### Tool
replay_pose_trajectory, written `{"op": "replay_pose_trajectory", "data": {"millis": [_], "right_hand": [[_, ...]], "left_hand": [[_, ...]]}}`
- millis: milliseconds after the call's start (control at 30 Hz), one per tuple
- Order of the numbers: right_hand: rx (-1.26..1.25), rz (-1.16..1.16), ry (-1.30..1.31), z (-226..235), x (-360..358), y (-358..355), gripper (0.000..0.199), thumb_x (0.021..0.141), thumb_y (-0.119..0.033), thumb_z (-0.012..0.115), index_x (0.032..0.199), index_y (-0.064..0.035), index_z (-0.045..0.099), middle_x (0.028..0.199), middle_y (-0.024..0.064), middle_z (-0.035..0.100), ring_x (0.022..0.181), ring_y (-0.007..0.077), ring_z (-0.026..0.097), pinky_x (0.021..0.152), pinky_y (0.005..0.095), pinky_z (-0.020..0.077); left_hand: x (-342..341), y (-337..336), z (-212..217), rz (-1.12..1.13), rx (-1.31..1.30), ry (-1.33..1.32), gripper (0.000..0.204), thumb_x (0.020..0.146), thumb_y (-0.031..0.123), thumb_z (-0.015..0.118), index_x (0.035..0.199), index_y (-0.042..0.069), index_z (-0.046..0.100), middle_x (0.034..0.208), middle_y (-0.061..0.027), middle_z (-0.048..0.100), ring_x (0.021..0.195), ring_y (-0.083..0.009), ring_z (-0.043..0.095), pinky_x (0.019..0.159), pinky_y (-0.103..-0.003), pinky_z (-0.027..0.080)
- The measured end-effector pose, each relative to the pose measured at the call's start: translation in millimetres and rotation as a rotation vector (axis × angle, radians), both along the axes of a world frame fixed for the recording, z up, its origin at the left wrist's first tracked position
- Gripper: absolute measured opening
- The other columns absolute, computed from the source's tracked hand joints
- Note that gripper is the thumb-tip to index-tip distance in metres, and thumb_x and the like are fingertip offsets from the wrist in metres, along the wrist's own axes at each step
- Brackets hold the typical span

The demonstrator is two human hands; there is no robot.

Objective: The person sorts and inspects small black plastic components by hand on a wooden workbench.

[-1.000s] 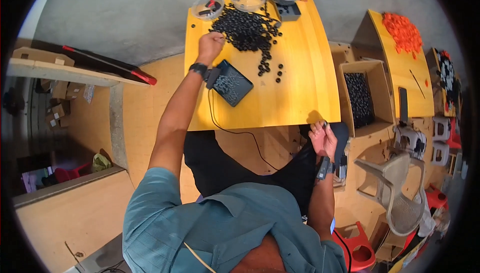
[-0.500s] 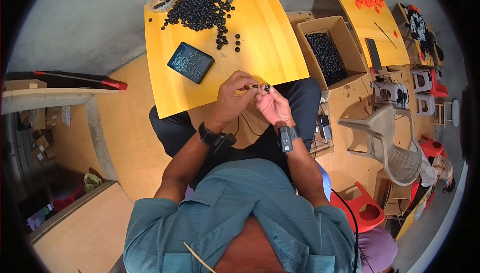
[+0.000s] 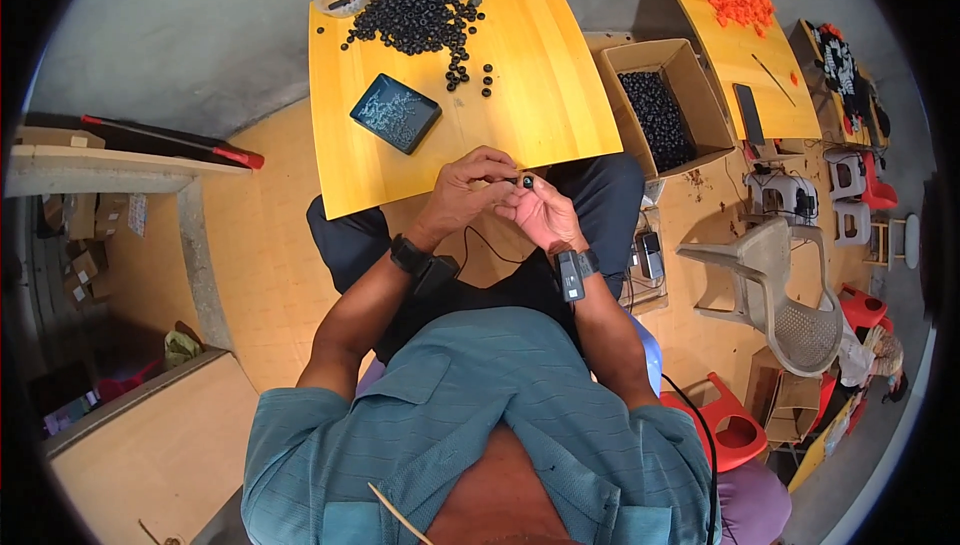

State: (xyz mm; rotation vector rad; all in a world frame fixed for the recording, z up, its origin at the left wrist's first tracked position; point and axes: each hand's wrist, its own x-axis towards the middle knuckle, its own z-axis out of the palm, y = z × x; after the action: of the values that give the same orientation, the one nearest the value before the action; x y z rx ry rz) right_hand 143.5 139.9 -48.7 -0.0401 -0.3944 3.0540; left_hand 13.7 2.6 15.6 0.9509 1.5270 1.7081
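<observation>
Both forearms (image 3: 365,315) slant inward, right hand (image 3: 543,213) pinching a black piece (image 3: 528,182), left hand (image 3: 462,193) bunched beside it.

rings (image 3: 412,23): plastic-looking | tray (image 3: 427,122): glossy | tabletop (image 3: 540,60): smooth, wood-look | carton (image 3: 702,95): matt cardboard

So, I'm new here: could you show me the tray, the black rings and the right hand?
Tray (image 3: 424,129): head view, on its right-hand rim.
Black rings (image 3: 410,23): head view, mid-heap.
Right hand (image 3: 545,214): head view, on the palm.
</observation>
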Motion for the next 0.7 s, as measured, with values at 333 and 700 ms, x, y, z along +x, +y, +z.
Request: {"op": "replay_pose_trajectory", "data": {"millis": [333, 700], "right_hand": [[0.076, -0.003, -0.065, 8, -11, -6, 0.021, 0.098, -0.022, 0.055, 0.105, -0.0038, 0.064, 0.104, 0.0072, 0.066, 0.101, 0.0233, 0.062, 0.098, 0.0493, 0.0467], [0.062, 0.016, -0.05, 8, -8, -10, 0.025, 0.099, -0.023, 0.056, 0.112, -0.0043, 0.064, 0.111, 0.0084, 0.067, 0.108, 0.0251, 0.062, 0.095, 0.047, 0.0497]], "left_hand": [[-9, -6, 27, 0.102, -0.072, 0.787, 0.02, 0.075, 0.004, 0.075, 0.093, 0.002, 0.069, 0.094, -0.0109, 0.064, 0.087, -0.0268, 0.066, 0.074, -0.032, 0.054], [-3, -15, 24, 0.098, -0.045, 0.208, 0.014, 0.084, 0.001, 0.068, 0.097, -0.001, 0.07, 0.097, -0.0096, 0.066, 0.086, -0.0191, 0.066, 0.074, -0.028, 0.053]]}}
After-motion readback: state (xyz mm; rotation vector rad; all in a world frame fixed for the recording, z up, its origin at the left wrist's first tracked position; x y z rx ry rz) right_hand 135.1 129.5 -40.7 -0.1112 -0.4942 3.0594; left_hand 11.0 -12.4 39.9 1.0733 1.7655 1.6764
